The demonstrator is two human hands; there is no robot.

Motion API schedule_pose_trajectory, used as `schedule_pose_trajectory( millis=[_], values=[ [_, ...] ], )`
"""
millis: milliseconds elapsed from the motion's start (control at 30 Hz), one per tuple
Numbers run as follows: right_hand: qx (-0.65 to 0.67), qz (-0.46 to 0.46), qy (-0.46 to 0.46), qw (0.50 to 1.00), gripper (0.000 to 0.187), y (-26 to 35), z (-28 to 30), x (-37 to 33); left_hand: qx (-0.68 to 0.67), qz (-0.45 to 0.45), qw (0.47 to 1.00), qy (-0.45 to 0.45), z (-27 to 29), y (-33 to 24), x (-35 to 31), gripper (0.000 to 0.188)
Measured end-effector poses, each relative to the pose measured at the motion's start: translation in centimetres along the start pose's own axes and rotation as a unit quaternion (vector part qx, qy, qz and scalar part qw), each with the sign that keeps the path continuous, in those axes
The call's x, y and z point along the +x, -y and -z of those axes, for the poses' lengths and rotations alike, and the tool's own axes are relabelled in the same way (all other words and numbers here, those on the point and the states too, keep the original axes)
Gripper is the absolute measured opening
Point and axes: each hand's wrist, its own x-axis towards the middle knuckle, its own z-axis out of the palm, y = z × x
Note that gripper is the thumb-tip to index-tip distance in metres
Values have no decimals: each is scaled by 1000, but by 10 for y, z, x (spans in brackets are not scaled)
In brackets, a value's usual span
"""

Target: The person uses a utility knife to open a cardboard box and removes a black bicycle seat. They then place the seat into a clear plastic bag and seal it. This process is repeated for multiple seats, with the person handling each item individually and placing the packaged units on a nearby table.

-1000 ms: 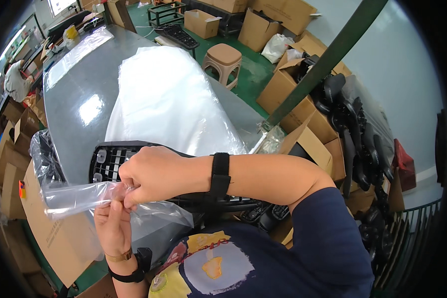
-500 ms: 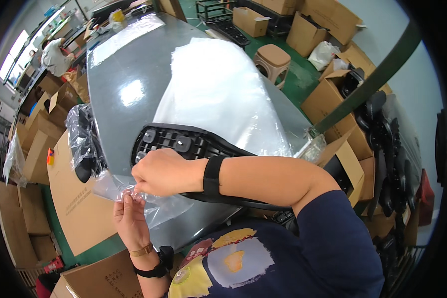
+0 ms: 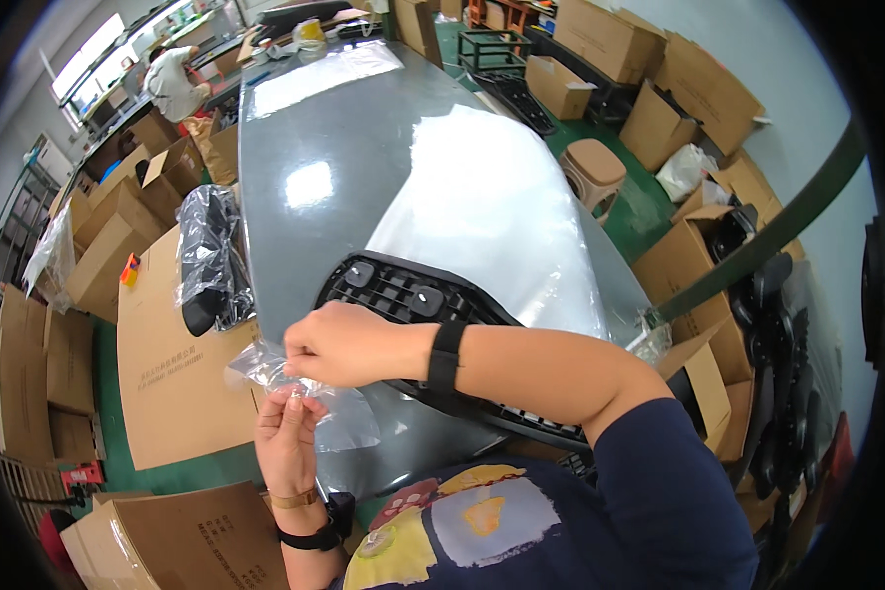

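Note:
My left hand (image 3: 287,438) is closed, its thumb and fingers pinching a clear plastic bag (image 3: 344,421) at the table's near left edge. Just above it, my right hand (image 3: 336,344) reaches across with curled fingers and grips the same thin film. The bag hangs loose and crumpled between and beside the hands. Under my right forearm lies a long black plastic part (image 3: 388,280), its ribbed side with round mounts facing up; the arm hides its middle. Beyond it, a stack of translucent white plastic bags (image 3: 492,206) is spread on the grey table (image 3: 295,236).
A black part wrapped in clear plastic (image 3: 211,256) rests on a large cardboard box (image 3: 182,393) to the left. Open cartons with black parts (image 3: 693,261) and a green post (image 3: 787,231) stand at right. A brown stool (image 3: 595,167) is behind. Another person (image 3: 172,84) works far left.
The whole view has swung, so table and boxes sit farther right and mostly lower in the picture. Both hands stay close together on the clear bag.

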Motion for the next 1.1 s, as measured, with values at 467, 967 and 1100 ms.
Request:
schedule_pose_trajectory(
  millis=[467, 967, 1100],
  values=[
    [23, -77, 85, 993, 27, -23, -50, -44, 66, 75, 995, 2, 23, 31, -23, 6],
    [-35, -93, 79, 992, 31, -46, -19, -24, 38, 20, 995, 86, 27, 33, -4, 13],
    [134, -209, 20, 969, 26, -81, 3, -32, -45, 85, 995, 14, 37, 16, 4, 6]
  ],
)
